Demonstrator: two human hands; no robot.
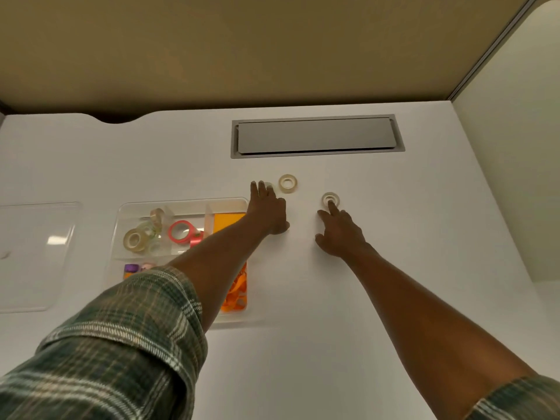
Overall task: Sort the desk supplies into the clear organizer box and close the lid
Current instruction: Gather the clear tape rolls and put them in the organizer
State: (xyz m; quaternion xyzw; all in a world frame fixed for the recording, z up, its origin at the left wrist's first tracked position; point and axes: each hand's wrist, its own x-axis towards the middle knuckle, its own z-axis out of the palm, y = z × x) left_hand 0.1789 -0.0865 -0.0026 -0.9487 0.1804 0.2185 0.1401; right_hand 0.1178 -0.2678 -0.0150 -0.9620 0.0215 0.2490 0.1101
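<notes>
Your right hand (pixel 339 231) is spread, palm down, with the index fingertip touching the near edge of a clear tape roll (pixel 330 199) that lies flat on the white desk (pixel 394 268); nothing is pinched yet. Your left hand (pixel 268 209) reaches past the far right corner of the clear organizer box (pixel 181 204), fingers extended over a small pale object (pixel 268 186) that is mostly hidden, so you cannot tell if it is gripped. A cream tape roll (pixel 288 183) sits just beside that hand, untouched.

The box already holds several tape rolls, a pink roll (pixel 181 231), an orange pad (pixel 227 222) and orange ribbon (pixel 238 295). Its lid (pixel 36 256) lies flat, well apart to the left.

Risks from here: 1 fingertip on a flat roll may only push it away across the smooth desk, toward the grey hatch (pixel 316 136). Hook the finger through the core or bring the thumb in. Your left forearm crosses over the open box, so pulling back low could drag a sleeve (pixel 121 344) through the contents. With 2 reaches at once, you watch neither closely, and the cream roll could get knocked.
</notes>
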